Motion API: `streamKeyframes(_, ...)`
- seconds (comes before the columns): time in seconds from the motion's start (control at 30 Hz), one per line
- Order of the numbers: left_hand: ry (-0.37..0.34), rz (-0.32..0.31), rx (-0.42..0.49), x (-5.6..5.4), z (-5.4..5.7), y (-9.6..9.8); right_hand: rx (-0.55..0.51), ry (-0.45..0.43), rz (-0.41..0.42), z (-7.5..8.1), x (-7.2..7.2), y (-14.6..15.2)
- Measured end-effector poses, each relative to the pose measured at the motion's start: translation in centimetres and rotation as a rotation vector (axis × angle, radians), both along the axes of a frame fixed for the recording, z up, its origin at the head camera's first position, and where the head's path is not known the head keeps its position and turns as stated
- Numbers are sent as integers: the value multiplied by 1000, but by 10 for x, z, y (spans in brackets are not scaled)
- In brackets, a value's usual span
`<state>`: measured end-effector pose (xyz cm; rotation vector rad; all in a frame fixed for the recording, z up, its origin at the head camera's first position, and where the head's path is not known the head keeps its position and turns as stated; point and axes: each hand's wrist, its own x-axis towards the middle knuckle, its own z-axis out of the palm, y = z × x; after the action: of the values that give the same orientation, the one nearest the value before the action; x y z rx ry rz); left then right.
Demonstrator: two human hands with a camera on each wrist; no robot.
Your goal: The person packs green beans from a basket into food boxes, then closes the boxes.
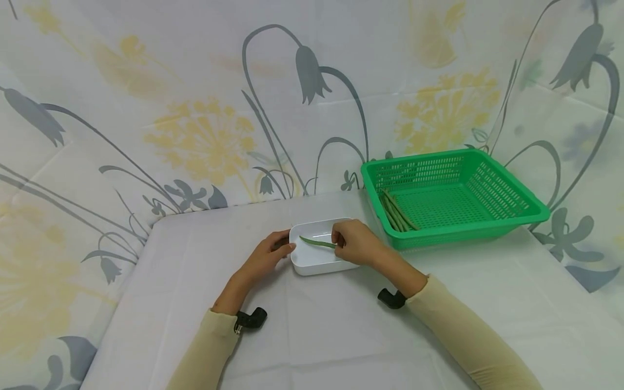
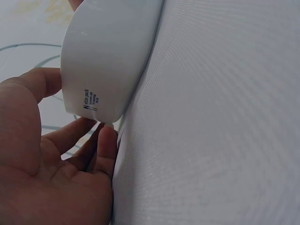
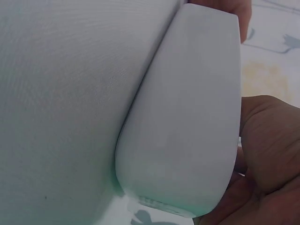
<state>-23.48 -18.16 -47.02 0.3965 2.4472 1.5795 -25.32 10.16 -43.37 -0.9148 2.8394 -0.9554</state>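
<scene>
A shallow white rectangular dish (image 1: 317, 262) sits on the table in the head view. At its left end my left hand (image 1: 265, 256) holds it, thumb at the rim and fingers against the outer end. The left wrist view shows this hand (image 2: 56, 154) beside the dish's end wall (image 2: 101, 61), which bears small dark print. Over the dish's right part, my right hand (image 1: 358, 242) pinches a green bean (image 1: 314, 242), its free end pointing left above the dish floor. In the right wrist view, the dish wall (image 3: 183, 112) hides the bean and the fingertips of the right hand (image 3: 272, 145).
A green perforated basket (image 1: 473, 236) stands at the back right, with several green beans (image 1: 396, 212) along its left side. A white cloth (image 1: 195, 244) covers the table. Floral fabric (image 1: 312, 108) hangs behind it.
</scene>
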Motion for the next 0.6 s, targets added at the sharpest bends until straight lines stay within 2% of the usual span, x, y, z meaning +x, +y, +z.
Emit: streamKeyframes(0.6, 11, 11, -23, 0, -1, -1, 7, 48, 15, 2, 2, 1)
